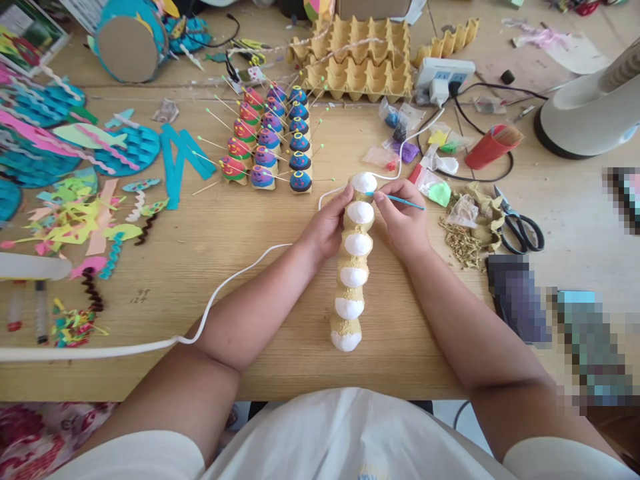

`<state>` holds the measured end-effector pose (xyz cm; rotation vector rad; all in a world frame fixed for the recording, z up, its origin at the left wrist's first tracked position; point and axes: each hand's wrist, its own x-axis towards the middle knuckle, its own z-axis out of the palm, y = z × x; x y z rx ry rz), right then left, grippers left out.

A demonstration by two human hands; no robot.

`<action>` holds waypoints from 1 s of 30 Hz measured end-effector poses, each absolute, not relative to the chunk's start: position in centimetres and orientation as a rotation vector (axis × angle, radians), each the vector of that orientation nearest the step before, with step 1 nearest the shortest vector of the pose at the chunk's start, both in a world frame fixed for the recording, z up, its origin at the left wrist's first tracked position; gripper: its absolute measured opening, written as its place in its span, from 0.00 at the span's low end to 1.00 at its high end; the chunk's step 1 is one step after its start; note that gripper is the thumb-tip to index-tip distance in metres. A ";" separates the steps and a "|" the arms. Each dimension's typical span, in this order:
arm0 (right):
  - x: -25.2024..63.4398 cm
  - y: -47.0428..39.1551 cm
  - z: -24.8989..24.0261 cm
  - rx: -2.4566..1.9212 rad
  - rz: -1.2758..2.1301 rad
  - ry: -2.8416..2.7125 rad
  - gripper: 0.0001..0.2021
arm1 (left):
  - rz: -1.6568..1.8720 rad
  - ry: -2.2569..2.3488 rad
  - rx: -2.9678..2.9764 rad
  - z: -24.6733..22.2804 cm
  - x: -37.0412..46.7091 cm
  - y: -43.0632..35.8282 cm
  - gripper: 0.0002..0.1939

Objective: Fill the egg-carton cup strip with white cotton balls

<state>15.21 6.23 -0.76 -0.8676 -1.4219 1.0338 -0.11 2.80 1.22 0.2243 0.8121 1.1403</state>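
A strip cut from an egg carton (355,260) runs lengthwise in front of me, its several bumps capped in white and textured yellow-brown between them. My left hand (330,223) grips the strip by its far left side, fingers closed. Between the fingertips of my right hand (406,223) is a thin blue stick-like tool (403,200), its tip touching the strip just below the farthest white cap. Past my hands stand three rows of painted egg-carton caterpillars, a red one (240,137), a purple one (267,140) and a blue one (300,143), with thin feelers poking out.
Colourful paper cut-outs (75,220) spread across the left. Egg trays (360,57) and a power strip (445,70) sit at the back. Clay packets (440,190), scissors (520,227) and a red cup of sticks (493,147) lie right. A white cable (240,270) crosses beneath my left arm.
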 end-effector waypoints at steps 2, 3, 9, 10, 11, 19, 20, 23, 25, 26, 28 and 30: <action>15.2 6.2 -0.8 -0.877 1.037 -1.418 0.29 | 1.129 0.819 0.222 1.2 -0.2 2.8 0.17; 15.1 6.2 -0.8 -0.878 1.041 -1.413 0.29 | 1.121 0.820 0.220 1.2 -0.2 2.8 0.17; 15.1 6.4 -1.2 -0.864 1.121 -1.379 0.28 | 1.101 0.807 0.217 1.0 -0.4 2.8 0.17; 15.1 6.4 -1.3 -0.848 1.120 -1.372 0.28 | 1.109 0.811 0.219 1.0 -0.3 2.9 0.17; 15.1 6.4 -1.4 -0.829 1.096 -1.372 0.27 | 1.119 0.815 0.223 0.9 -0.3 2.9 0.16; 15.9 5.8 -0.8 -0.873 0.544 -1.669 0.15 | 1.143 0.818 0.225 1.6 0.3 2.9 0.14; 16.0 5.7 -0.7 -0.875 0.498 -1.694 0.14 | 1.143 0.823 0.224 1.7 0.2 2.9 0.15; 16.3 5.5 -0.5 -0.812 0.418 -1.721 0.11 | 1.150 0.835 0.219 1.5 0.1 2.9 0.15; 16.3 5.6 -0.6 -0.759 0.459 -1.704 0.11 | 1.151 0.820 0.214 1.2 0.0 2.9 0.15; 16.2 5.7 -0.8 -0.749 0.512 -1.688 0.12 | 1.152 0.811 0.213 1.0 -0.1 2.9 0.15; 16.1 6.1 -1.3 -0.768 0.652 -1.640 0.16 | 1.156 0.807 0.213 0.8 -0.2 3.0 0.15; 15.9 6.5 -1.7 -0.802 0.744 -1.599 0.19 | 1.164 0.821 0.219 0.8 -0.2 3.0 0.15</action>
